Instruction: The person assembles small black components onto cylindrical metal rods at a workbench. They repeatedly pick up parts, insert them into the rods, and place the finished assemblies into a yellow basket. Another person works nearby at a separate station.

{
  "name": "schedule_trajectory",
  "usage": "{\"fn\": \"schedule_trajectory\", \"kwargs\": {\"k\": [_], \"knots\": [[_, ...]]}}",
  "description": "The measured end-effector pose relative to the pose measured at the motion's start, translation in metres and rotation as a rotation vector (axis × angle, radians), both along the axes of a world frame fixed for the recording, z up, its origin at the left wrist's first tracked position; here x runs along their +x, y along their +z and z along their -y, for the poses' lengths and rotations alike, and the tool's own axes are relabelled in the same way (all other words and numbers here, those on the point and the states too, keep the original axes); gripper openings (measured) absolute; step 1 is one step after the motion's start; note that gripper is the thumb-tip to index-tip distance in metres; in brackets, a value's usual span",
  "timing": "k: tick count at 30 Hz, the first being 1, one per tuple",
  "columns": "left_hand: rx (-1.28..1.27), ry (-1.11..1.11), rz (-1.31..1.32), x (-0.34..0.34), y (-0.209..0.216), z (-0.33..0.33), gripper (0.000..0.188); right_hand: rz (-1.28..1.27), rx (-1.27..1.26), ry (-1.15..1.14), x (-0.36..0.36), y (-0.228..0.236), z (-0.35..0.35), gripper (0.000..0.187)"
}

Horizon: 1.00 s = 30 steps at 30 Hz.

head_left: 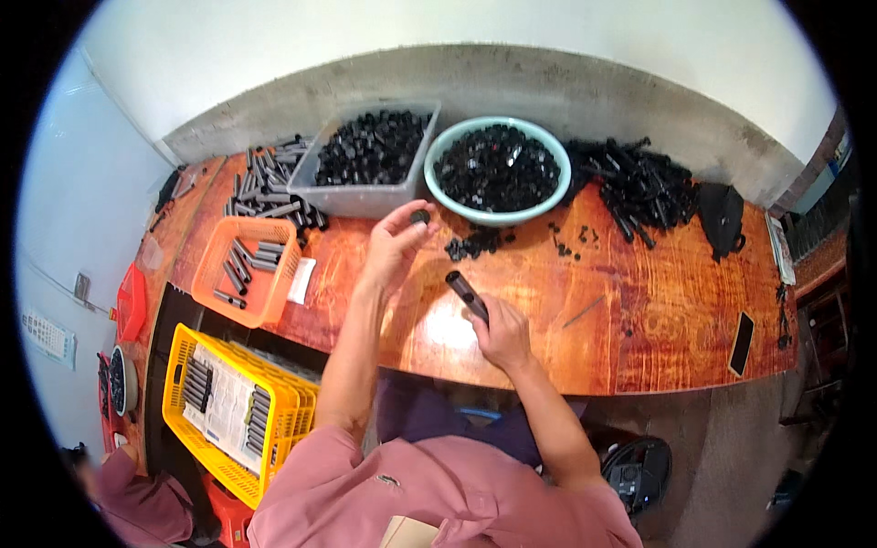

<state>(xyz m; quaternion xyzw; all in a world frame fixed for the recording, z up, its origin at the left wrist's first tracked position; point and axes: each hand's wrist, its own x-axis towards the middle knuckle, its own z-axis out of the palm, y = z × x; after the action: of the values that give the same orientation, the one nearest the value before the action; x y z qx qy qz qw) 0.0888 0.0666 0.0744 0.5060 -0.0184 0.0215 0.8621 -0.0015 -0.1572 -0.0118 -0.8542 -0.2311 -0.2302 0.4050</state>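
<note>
My left hand (pixel 395 245), raised over the table, pinches a small round black cap (pixel 419 216) between thumb and fingers. Lower and to the right, my right hand (pixel 503 336) is closed around a black tube (pixel 467 295). The tube tilts up toward the left, its open end facing away from me, with a hole in its side. A gap separates the cap from the tube. Beyond my hands, a pale green basin (pixel 498 218) holds a heap of small black parts. Several loose black pieces (pixel 475 243) lie in front of it.
A clear plastic bin (pixel 358 200) of black caps stands beside piled grey tubes (pixel 267 183). Black tubes (pixel 639 187) are heaped at the right. An orange basket (pixel 206 263) and a yellow crate (pixel 303 402) hold tubes. A dark flat rectangle (pixel 742 343) lies near the table's right edge. Another person's sleeve (pixel 137 498) shows lower left.
</note>
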Motion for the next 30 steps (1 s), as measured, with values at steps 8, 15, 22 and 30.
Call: {"fn": "schedule_trajectory", "kwargs": {"k": [8,15,22,30], "knots": [[-0.140,-0.022,-0.153,-0.076,-0.047,0.027,0.042,-0.035,-0.056,0.028,-0.003,0.004,-0.001,0.037],[-0.157,-0.101,-0.171,-0.081,-0.054,0.023,0.039,-0.003,-0.040,0.033,-0.005,0.002,0.000,0.040],[-0.034,-0.093,-0.218,-0.080,-0.052,0.018,0.038,0.022,-0.019,0.028,-0.008,0.002,0.001,0.040],[-0.380,-0.153,-0.287,-0.084,-0.055,0.038,0.038,0.102,-0.042,0.031,-0.008,0.000,-0.003,0.038]]}}
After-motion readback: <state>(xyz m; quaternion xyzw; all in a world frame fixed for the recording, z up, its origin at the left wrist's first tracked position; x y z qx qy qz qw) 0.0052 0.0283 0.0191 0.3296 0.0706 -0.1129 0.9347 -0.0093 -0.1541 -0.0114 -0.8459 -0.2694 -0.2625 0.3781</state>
